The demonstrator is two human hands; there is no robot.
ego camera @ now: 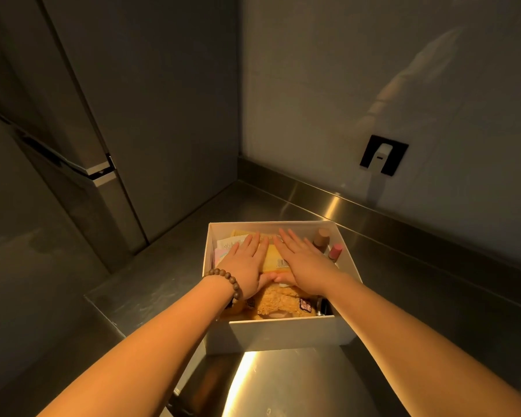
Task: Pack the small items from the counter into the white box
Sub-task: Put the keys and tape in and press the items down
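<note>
The white box (286,332) stands on the steel counter, filled with small items. Both my hands lie flat, palms down, on the contents, thumbs almost touching. My left hand (243,263), with a brown bead bracelet at the wrist, covers pale packets on the left. My right hand (303,260) rests on the middle right. Between them shows a yellow packet (273,258) with a barcode. A tan plush toy (275,302) fills the near end. Two small tubes stand at the far right corner, one beige (321,237), one pink (335,251).
The steel counter (298,383) runs to a raised back edge along the wall on the right. A black wall socket (384,155) with a white plug sits above it. A tall grey cabinet or fridge (151,121) closes the left side.
</note>
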